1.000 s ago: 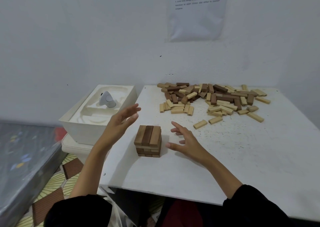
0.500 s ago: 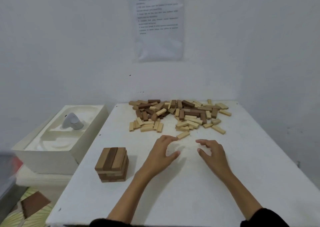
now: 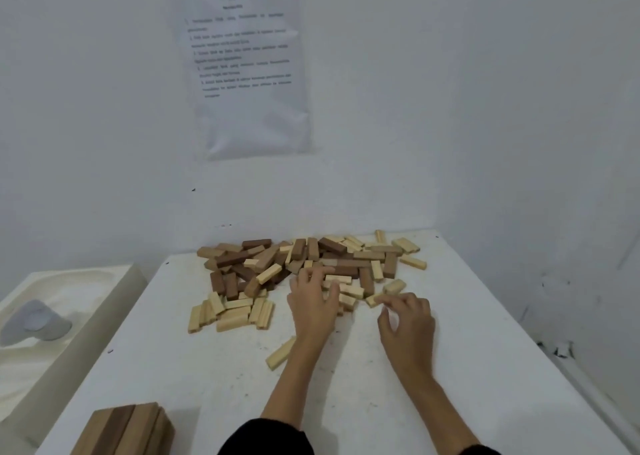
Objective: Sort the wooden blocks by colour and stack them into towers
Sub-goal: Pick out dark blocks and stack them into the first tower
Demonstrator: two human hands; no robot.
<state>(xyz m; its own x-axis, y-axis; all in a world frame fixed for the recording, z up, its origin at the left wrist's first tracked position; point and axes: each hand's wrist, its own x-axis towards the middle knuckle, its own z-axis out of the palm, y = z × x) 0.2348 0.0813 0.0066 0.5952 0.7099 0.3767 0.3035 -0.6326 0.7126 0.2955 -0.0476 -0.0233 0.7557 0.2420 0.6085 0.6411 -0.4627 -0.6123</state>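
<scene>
1. Roughly: the white table [image 3: 485, 368] fills the view, taking its wall edge as 12 o'clock. A moulded tray [image 3: 86, 291] sits off the table at 9 o'clock.
2. The loose pile [image 3: 311, 260] of wooden blocks lies at 12 o'clock, with dark, mid-brown and pale blocks mixed. Pale ones lie thickest along its near fringe.
3. The started tower [image 3: 128, 430] is at 7 o'clock, cut by the frame and well apart from the pile. Its top layer is brown, with one darker block in the middle.
4. The left hand [image 3: 313, 305] is palm down on the pile's near edge, fingers bent among pale blocks. Its palm hides whether it grasps one, so I cannot tell.
5. The right hand [image 3: 408, 323] is at 3 o'clock of the left, loosely curled and holding nothing. Its index tip touches the end of a pale block [image 3: 371, 300], and the thumb is clear of it.
6. A stray block [image 3: 281, 353], also pale, lies alone beside the left wrist.
7. Step in hand, as I judge it, is gathering pale blocks for a second tower. Best to take fringe pieces first, pinch each by its long sides and lift straight up so the brown blocks stay put. The bare patch near 5 o'clock, away from the brown tower, looks a good spot to build.
</scene>
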